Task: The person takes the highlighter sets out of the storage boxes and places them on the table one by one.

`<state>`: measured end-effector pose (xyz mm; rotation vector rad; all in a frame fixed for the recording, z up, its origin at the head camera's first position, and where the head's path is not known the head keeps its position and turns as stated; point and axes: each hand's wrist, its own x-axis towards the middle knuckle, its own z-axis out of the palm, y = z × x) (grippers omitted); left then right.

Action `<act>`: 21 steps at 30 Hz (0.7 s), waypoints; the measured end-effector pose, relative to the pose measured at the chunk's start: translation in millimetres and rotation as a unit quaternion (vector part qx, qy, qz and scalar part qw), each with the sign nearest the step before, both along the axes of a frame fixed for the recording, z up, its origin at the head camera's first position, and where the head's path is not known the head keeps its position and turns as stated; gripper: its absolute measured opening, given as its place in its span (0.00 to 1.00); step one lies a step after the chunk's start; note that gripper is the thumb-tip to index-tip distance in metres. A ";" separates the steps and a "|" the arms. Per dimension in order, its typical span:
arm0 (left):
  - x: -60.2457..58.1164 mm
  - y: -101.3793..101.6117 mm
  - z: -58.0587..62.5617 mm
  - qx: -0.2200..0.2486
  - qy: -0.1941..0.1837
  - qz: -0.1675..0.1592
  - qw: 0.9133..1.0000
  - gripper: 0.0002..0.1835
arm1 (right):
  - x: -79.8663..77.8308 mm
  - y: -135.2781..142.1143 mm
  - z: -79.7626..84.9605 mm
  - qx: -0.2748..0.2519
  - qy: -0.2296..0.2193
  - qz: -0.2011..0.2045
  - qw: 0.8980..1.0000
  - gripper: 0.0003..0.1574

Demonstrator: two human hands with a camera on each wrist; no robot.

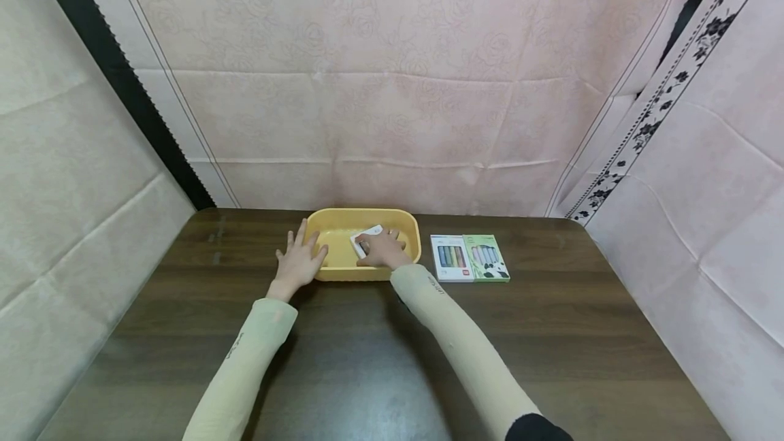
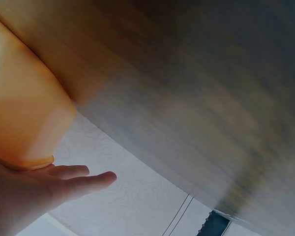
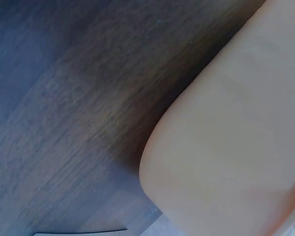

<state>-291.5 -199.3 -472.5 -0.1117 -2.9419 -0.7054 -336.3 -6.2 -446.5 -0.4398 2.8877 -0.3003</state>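
A yellow plastic tray (image 1: pixel 335 275) stands at the back of the table. My left hand (image 1: pixel 298 264) lies at its left rim, fingers straight and spread; in the left wrist view the hand (image 2: pixel 44 189) shows right at the tray's orange-looking rim. Over the tray's inside, my right hand (image 1: pixel 381 249) grips a small white box (image 1: pixel 359 245) tilted within it, its fingers partly covering the box. The right wrist view shows mainly the outer wall of the tray (image 3: pixel 221 142); the right hand is out of sight there.
Right of the tray, two flat boxes lie side by side on the dark wooden table (image 1: pixel 343 359): a white box (image 1: pixel 452 258) and a green box (image 1: pixel 486 258), both picturing coloured sticks. Pale patterned cloth (image 1: pixel 392 121) hangs behind the table and along both sides.
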 end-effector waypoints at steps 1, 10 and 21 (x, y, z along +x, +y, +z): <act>-0.1 0.1 0.1 0.000 -0.001 0.000 1.000 0.30 | 0.2 0.5 0.8 -0.003 0.002 0.002 1.000 0.35; 0.8 -0.4 1.4 0.002 -0.001 -0.004 1.000 0.31 | 0.6 5.2 3.5 -0.015 0.023 0.026 0.999 0.33; 1.5 -0.8 1.1 0.002 0.002 -0.004 1.000 0.31 | -2.1 9.9 3.9 -0.026 0.038 0.042 0.998 0.32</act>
